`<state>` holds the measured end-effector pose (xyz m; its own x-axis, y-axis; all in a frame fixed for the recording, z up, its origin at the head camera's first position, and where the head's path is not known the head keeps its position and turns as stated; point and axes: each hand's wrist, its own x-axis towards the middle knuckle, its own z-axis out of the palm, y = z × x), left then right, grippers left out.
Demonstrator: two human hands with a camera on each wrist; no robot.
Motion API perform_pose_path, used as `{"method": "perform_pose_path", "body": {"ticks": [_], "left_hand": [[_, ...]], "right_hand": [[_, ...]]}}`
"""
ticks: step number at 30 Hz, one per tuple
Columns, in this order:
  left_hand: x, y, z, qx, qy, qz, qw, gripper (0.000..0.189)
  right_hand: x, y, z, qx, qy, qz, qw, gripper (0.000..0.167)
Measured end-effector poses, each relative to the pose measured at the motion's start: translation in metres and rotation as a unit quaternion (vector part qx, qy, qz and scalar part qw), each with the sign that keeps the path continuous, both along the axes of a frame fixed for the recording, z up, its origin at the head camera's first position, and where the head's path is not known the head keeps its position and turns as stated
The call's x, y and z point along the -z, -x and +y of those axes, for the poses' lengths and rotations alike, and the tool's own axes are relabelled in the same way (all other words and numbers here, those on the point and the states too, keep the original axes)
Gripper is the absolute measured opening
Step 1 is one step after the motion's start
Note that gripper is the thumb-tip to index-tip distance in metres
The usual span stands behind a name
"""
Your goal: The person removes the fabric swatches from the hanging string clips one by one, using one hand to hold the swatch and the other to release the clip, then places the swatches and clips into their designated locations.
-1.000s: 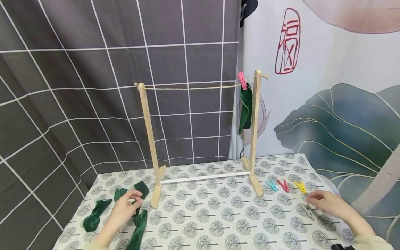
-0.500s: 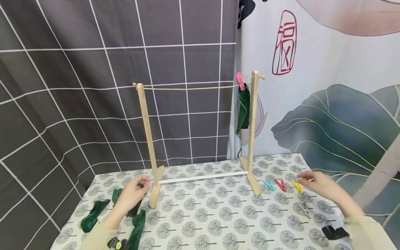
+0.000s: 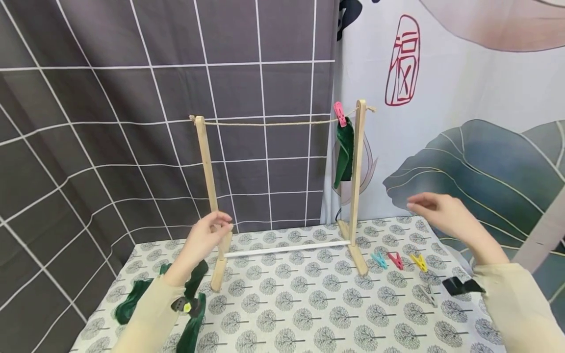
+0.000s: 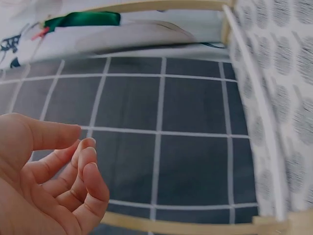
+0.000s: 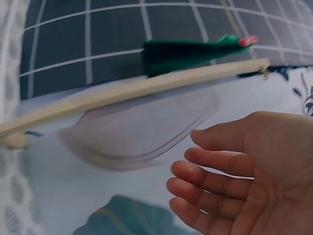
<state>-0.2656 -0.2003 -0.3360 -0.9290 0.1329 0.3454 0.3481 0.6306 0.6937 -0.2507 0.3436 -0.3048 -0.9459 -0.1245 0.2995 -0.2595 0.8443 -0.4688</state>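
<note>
My left hand (image 3: 205, 238) is raised in front of the left post (image 3: 207, 166) of a small wooden drying rack. Its fingers curl loosely and hold nothing, as the left wrist view shows. To the right of the rack, my right hand (image 3: 441, 215) hovers above the table with relaxed fingers and nothing in them. A pink clothespin (image 3: 340, 113) clips a green velvety cloth (image 3: 345, 152) to the rope (image 3: 273, 124) near the right post (image 3: 358, 171). Several more green cloths (image 3: 192, 329) lie below my left arm, partly hidden by the sleeve.
Blue (image 3: 379, 260), red (image 3: 395, 260) and yellow (image 3: 419, 263) clothespins lie in a row right of the rack. A greyish clothespin (image 3: 429, 295) lies nearer. A white bar (image 3: 287, 249) joins the rack's feet. Behind hangs a dark grid curtain (image 3: 282, 196).
Both hands have risen from the table: the left from over the green cloths, up and right; the right from beside the clothespins, up and slightly left. The hung cloth stays put.
</note>
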Motion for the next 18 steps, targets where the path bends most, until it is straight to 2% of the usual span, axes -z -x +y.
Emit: {"method": "perform_pose_path", "body": {"ticks": [6,10,18], "left_hand": [[-0.030,0.007,0.020,0.026,-0.015,0.020,0.9993,0.020],[-0.053,0.010,0.034,0.044,-0.030,0.040,0.9978,0.020],[-0.095,0.018,0.065,0.091,-0.060,0.077,0.9911,0.021]], "right_hand": [[-0.043,0.000,-0.017,0.013,0.011,0.039,0.9991,0.052],[-0.067,0.000,-0.029,0.020,0.027,0.060,0.9977,0.053],[-0.115,-0.002,-0.058,0.009,0.041,0.138,0.9895,0.045]]}}
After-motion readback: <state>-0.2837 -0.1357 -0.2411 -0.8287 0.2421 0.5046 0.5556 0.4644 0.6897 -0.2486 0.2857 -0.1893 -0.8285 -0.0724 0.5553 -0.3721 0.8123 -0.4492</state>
